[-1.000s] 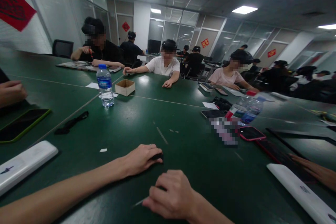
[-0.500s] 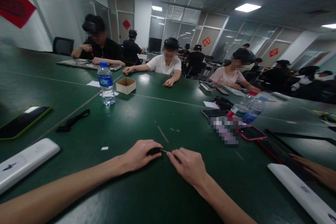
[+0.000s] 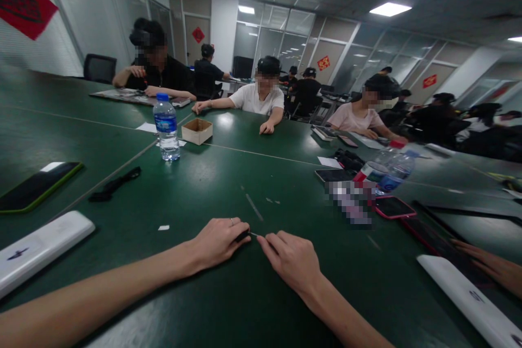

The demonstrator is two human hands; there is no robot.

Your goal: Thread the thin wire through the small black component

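Note:
My left hand [image 3: 222,239], with a ring on one finger, is closed around the black handle [image 3: 242,235] of a small tool that looks like a screwdriver. From the handle a thin pale shaft [image 3: 253,234] points right. My right hand [image 3: 291,255] has its fingers curled, and its thumb and fingertips are at the far end of that shaft; the tip is hidden there. Both hands rest low over the green table [image 3: 212,190], close together and near its front edge.
A water bottle [image 3: 166,128] and an open box [image 3: 197,131] stand ahead. White power-bank-like blocks lie left [image 3: 43,253] and right [image 3: 468,299]. Phones [image 3: 395,207] and bottles [image 3: 395,171] crowd the right side, near another person's hand [image 3: 489,261]. Several people sit around.
My left fingers have rolled over the black handle, so less of it shows. My right hand stays nearly in place. The view has shifted slightly.

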